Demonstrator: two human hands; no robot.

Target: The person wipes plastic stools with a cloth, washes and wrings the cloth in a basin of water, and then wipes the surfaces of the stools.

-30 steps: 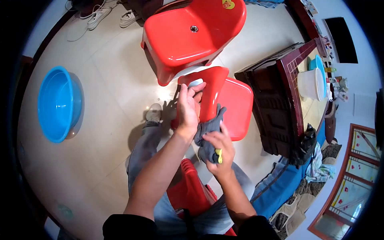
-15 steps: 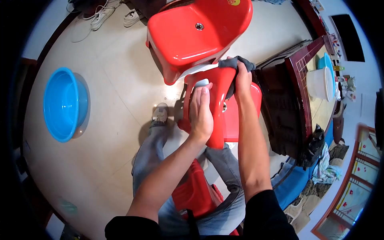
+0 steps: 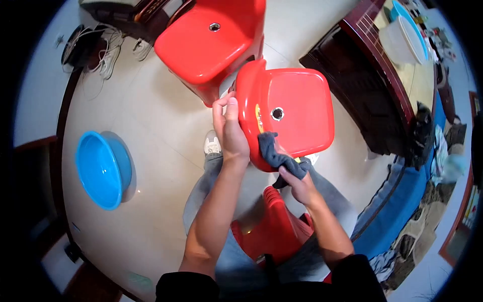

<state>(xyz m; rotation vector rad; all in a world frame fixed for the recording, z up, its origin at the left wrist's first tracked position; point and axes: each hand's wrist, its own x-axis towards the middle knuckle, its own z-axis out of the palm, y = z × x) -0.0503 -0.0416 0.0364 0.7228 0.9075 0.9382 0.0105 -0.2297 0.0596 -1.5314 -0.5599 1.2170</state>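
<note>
A small red plastic chair (image 3: 304,95) stands before my knees, its low backrest turned toward my left side. Along the outside of that backrest, my left hand (image 3: 232,133) grips with its fingers curled round the edge. My right hand (image 3: 301,187) is closed on a bunched dark grey cloth (image 3: 276,157), which presses against the near end of the backrest and the seat corner. Part of the right fingers is hidden by the cloth. A metal ring with a hole marks the middle of the seat.
Another red plastic chair (image 3: 201,48) stands just beyond. On the floor at left is a blue basin (image 3: 100,168). A dark wooden table (image 3: 367,80) bearing a white bucket (image 3: 400,43) is at right, near a blue sofa (image 3: 390,201). A red stool (image 3: 274,226) is between my legs.
The cloth and my right hand have come from the far end of the backrest to its near end. The chair has turned, showing more of its seat. My left hand stays on the backrest.
</note>
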